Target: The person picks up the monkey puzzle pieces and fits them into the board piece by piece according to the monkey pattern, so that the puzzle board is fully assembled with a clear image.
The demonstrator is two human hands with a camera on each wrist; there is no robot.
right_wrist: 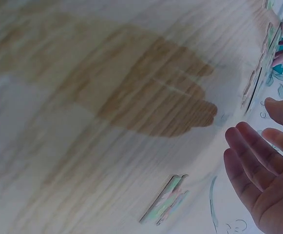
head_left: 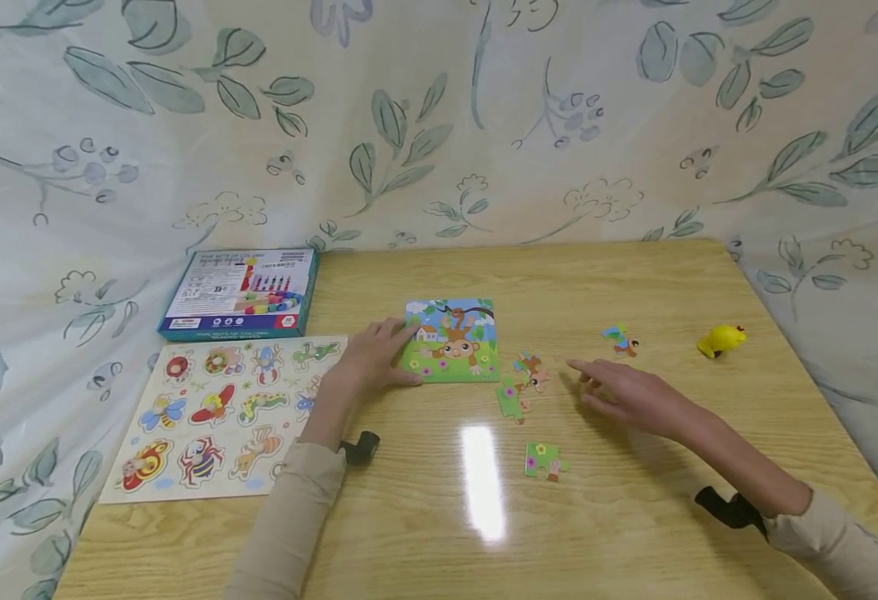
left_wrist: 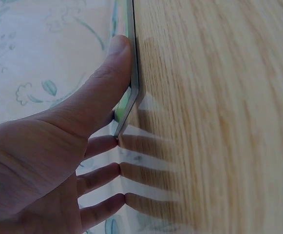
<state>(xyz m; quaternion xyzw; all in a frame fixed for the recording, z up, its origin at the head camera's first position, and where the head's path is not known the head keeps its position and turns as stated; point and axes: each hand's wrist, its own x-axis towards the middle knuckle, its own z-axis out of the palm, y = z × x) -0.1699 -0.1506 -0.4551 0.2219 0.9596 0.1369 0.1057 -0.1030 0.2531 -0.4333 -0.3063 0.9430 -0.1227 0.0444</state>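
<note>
A square monkey picture board (head_left: 451, 340) lies on the table. My left hand (head_left: 371, 358) rests at its left side, the thumb (left_wrist: 113, 63) pressing by a lower corner. The left fingertips (left_wrist: 113, 202) touch the tabletop beside the board. My right hand (head_left: 634, 396) hovers over the table with loosely bent fingers and nothing in them. Left of its fingertips lie joined jigsaw pieces (head_left: 512, 402) with part of a monkey. One loose green jigsaw piece (head_left: 539, 460) lies nearer me, and another blue-and-brown jigsaw piece (head_left: 622, 342) lies beyond the right hand.
A wooden insect puzzle board (head_left: 239, 492) lies at the left, partly under my left forearm. Behind it is a teal-edged toy box (head_left: 239, 292). A small yellow toy animal (head_left: 722, 341) stands at the right. Patterned fabric (head_left: 439, 167) hangs along the table's far edge.
</note>
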